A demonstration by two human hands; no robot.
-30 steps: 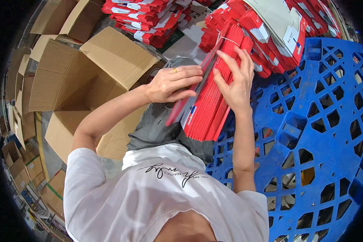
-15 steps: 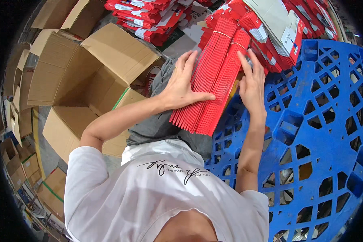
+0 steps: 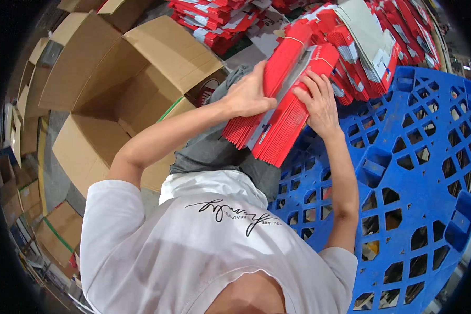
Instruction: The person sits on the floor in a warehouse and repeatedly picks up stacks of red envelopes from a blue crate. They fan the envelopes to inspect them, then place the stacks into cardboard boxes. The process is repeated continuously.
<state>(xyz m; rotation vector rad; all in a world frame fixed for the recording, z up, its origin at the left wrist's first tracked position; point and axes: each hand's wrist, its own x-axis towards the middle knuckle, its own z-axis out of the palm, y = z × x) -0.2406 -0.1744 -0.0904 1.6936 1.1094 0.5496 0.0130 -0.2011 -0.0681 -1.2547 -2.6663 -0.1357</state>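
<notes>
Two banded bundles of thin red folded cardboard sheets lie side by side over my lap, slanting up and to the right. My left hand [image 3: 250, 95] wraps around the outer side of the left bundle [image 3: 283, 62], its thumb reaching across toward the gap. With its fingers bent over the top, my right hand [image 3: 319, 103] grips the right bundle [image 3: 283, 128]. A grey-white printed face shows between the bundles, which stand slightly apart. Thin bands circle both near their far ends. The undersides of the bundles are hidden.
An open cardboard box [image 3: 102, 141] stands to my left, with more boxes beyond. Stacks of red folded cardboard [image 3: 209, 23] lie ahead, and a heap of red bundles with grey-white sheets [image 3: 366, 42] sits far right. A blue lattice plastic pallet [image 3: 403, 131] spreads along my right.
My right hand has come from beside the right bundle to close over it. The bundles have tilted and parted, baring the grey-white face between them. My left hand keeps its hold.
</notes>
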